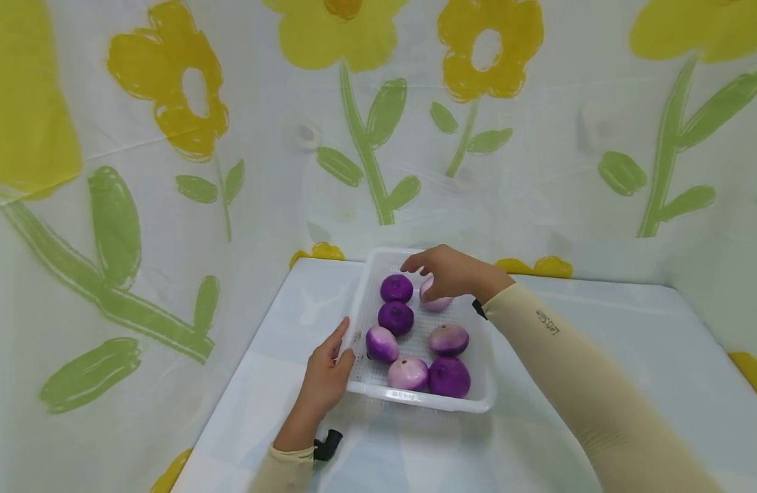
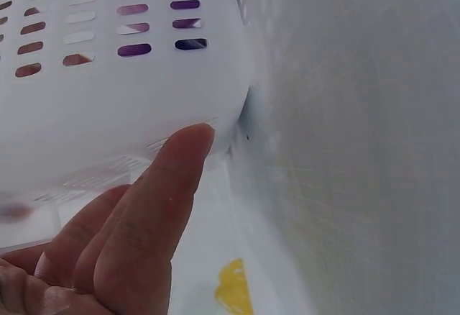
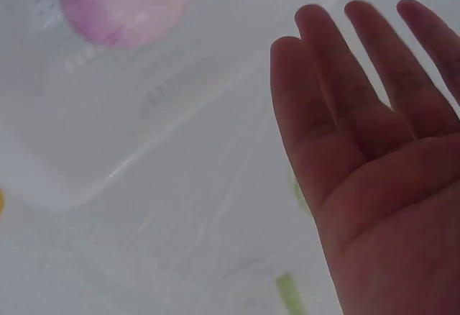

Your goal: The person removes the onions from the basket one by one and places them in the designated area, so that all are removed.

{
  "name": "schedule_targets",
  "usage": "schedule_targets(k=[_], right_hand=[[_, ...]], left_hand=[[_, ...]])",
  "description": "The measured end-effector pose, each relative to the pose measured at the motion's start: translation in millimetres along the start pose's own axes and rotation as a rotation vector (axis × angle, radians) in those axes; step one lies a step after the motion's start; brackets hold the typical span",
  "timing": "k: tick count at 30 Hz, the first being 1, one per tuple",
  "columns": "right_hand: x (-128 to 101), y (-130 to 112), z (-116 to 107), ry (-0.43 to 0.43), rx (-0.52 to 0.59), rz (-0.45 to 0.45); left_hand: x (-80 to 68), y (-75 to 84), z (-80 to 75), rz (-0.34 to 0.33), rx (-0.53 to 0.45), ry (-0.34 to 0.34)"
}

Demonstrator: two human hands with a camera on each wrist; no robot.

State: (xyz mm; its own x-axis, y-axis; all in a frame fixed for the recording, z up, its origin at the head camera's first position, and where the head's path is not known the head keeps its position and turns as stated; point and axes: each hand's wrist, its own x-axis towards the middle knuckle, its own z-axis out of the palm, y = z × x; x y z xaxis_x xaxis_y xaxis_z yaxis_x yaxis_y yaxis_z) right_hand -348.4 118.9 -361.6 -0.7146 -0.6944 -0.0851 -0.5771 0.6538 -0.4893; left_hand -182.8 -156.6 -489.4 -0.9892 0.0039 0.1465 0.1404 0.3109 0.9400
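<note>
A white perforated plastic basket [image 1: 366, 287] holds several round, glossy onions; some are deep purple, like the one at front right [image 1: 450, 377], others pale pink and purple, like the front pale onion [image 1: 408, 373]. My left hand [image 1: 326, 376] holds the basket's left side, thumb at the rim. In the left wrist view its fingers [image 2: 154, 207] touch the basket's outer wall. Over the far right part of the basket hovers my right hand [image 1: 449, 272], fingers spread with nothing in them. Just below it sits a pale onion [image 1: 437, 301], partly covered by the hand in the head view.
The basket stands on a white table [image 1: 575, 370] whose back edge lies close to a hanging cloth [image 1: 261, 171] printed with yellow flowers. The same cloth hangs along both sides. Black straps [image 1: 328, 445] show at the wrists.
</note>
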Motion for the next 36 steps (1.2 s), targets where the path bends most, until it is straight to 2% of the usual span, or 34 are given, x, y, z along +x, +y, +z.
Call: schedule_targets(k=[10, 14, 21, 29, 36], right_hand=[[24.7, -3.5, 32.7, -0.142, -0.069, -0.031], [27.6, -6.0, 45.4, -0.151, -0.064, -0.03], [34.2, -8.1, 56.8, -0.152, -0.117, 0.058], [43.9, -4.7, 68.0, -0.163, -0.16, 0.03], [48.9, -4.6, 74.7, -0.174, -0.119, 0.016]], left_hand=[[-0.7, 0.3, 7.9, 0.007, -0.03, -0.022], [-1.8, 1.3, 6.6, 0.024, -0.035, -0.029], [0.0, 0.6, 2.0, 0.046, -0.015, -0.027], [0.9, -1.4, -2.7, 0.052, -0.017, -0.026], [0.4, -2.3, -5.2, 0.039, -0.027, -0.028]])
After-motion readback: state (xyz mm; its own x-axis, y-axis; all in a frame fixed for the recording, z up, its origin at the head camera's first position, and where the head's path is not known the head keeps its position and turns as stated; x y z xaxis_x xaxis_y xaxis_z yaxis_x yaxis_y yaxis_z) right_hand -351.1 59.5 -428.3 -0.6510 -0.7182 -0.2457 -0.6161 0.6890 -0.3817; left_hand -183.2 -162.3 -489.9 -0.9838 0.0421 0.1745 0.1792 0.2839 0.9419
